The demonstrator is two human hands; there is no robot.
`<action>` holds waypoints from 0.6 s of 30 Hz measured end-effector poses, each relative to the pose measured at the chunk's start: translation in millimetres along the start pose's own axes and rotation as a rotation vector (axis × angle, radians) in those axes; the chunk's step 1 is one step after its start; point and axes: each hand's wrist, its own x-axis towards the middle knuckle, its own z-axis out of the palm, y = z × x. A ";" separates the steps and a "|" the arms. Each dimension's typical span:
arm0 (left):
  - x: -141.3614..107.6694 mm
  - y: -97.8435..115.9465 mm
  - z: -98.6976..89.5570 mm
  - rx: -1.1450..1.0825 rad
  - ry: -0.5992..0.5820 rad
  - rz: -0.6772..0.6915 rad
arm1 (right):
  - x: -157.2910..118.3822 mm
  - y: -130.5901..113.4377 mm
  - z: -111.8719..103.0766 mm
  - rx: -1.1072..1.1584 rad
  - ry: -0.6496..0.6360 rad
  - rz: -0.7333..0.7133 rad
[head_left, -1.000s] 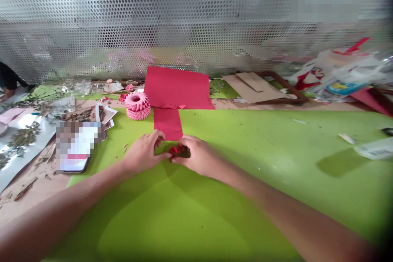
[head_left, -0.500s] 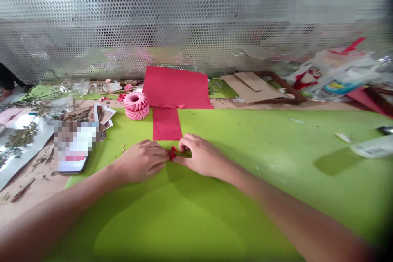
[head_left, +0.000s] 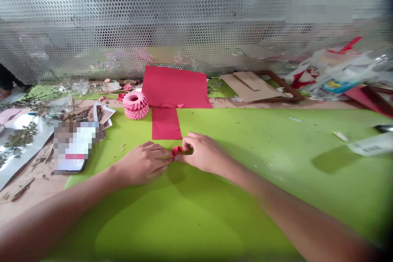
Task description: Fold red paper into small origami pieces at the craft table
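left hand (head_left: 143,163) and right hand (head_left: 204,153) pinch small folded red paper piece (head_left: 175,151) between them, just below red paper strip (head_left: 166,123); even pressure best keeps the tiny fold tight.

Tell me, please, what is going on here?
A person is holding a small folded piece of red paper between the left hand and the right hand, over a green cutting mat. Beyond the hands, a rectangular piece of red paper lies on the mat near a pink folded-paper ring. A larger red paper sheet lies behind them.
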 end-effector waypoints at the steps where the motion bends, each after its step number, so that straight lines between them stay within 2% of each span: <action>1: 0.1 0.3 0.2 0.008 -0.001 -0.001 | -0.3 -0.3 -1.2 -0.012 -0.009 0.011; 18: 3.2 4.4 -3.0 0.023 0.013 0.018 | 1.0 6.6 -6.9 0.052 -0.120 0.034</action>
